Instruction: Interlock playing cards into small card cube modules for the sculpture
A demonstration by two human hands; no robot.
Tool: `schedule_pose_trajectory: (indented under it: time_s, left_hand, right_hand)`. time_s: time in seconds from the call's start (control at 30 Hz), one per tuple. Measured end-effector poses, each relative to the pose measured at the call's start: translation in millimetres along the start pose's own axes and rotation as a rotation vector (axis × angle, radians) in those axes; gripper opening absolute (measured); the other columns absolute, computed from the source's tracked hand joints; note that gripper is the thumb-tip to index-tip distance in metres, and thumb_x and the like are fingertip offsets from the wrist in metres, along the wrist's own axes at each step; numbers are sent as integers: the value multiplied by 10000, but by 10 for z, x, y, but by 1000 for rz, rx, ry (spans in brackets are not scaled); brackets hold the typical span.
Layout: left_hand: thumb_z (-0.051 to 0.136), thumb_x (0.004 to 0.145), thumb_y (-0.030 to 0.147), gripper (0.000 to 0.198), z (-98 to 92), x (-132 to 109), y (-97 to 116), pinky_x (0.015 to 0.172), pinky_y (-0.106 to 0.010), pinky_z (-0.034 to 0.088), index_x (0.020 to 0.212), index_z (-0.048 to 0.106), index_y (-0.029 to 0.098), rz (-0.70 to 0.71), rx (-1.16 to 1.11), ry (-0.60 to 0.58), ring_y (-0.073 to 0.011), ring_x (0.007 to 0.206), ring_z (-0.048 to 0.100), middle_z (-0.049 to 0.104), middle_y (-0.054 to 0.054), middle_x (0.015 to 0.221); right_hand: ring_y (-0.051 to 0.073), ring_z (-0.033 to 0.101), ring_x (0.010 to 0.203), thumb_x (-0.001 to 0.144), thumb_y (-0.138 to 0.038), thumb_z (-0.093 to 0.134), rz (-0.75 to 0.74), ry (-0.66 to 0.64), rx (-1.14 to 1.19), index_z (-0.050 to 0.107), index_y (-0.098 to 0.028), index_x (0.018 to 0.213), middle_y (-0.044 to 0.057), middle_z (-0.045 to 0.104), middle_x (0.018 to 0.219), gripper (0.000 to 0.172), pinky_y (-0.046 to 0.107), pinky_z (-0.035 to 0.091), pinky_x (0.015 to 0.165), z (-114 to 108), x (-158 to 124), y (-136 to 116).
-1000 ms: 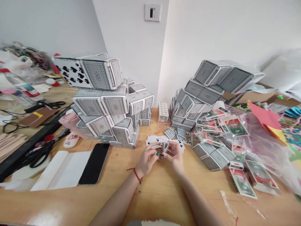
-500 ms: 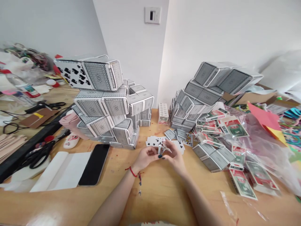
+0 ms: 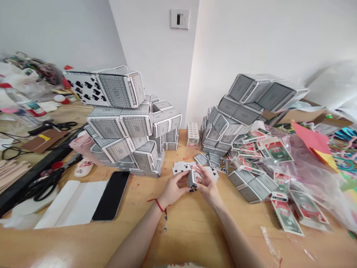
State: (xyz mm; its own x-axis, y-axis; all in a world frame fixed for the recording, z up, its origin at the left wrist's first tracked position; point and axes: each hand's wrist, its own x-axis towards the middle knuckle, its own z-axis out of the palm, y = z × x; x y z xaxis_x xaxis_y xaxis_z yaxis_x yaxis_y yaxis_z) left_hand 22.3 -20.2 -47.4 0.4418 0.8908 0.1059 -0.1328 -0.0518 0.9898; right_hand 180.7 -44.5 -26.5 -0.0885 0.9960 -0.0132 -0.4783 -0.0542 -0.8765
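Between my two hands is a small box of folded playing cards [image 3: 192, 178], its grey patterned back facing me. My left hand [image 3: 176, 188] pinches its left side with thumb and fingers. On the other side, my right hand [image 3: 206, 186] is closed round the right edge, both thumbs near the bottom. Face-up loose playing cards [image 3: 179, 168] lie spread on the table just beyond my hands. A few grey-backed cards [image 3: 202, 159] sit behind them. The far side of the held box is hidden.
Stacked card-box structures rise at left [image 3: 122, 123] and right [image 3: 241, 108]. A low card block [image 3: 253, 186] and red-green card packs [image 3: 286, 216] lie to the right. At left are a black phone [image 3: 111, 195], white paper [image 3: 71, 204] and black scissors [image 3: 46, 184].
The folded cards between my hands have turned and closed up into a box shape, with a patterned back now showing. My hands stay in nearly the same place.
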Motion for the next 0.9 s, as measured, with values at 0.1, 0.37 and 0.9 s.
schedule_pose_trajectory:
  time_s: [0.1, 0.37, 0.9]
  left_hand:
    - [684, 651, 97, 614, -4, -8, 6, 948, -417, 459, 1224, 487, 199, 47, 158, 17, -254, 1134, 524, 517, -131, 1267]
    - [614, 717, 128, 539, -6, -37, -32, 938, -390, 476, 1228, 473, 229, 197, 421, 116, -230, 1167, 492, 504, -100, 1269]
    - [579, 736, 102, 574, -46, -39, -35, 1009, -441, 398, 1272, 432, 246, 291, 655, 116, -222, 1194, 470, 505, -93, 1289]
  right_hand:
    - [152, 585, 759, 618, -282, 745, 45, 24, 17, 540, -297, 1170, 58, 498, 1290, 589, 279, 470, 644, -9, 13, 22]
    - [119, 507, 499, 634, -360, 720, 161, 185, -59, 706, -217, 897, 8, 669, 703, 300, 241, 405, 464, -18, 32, 123]
    - [121, 466, 418, 652, -429, 689, 170, 179, -188, 713, -174, 756, -4, 585, 526, 277, 265, 400, 439, -18, 20, 135]
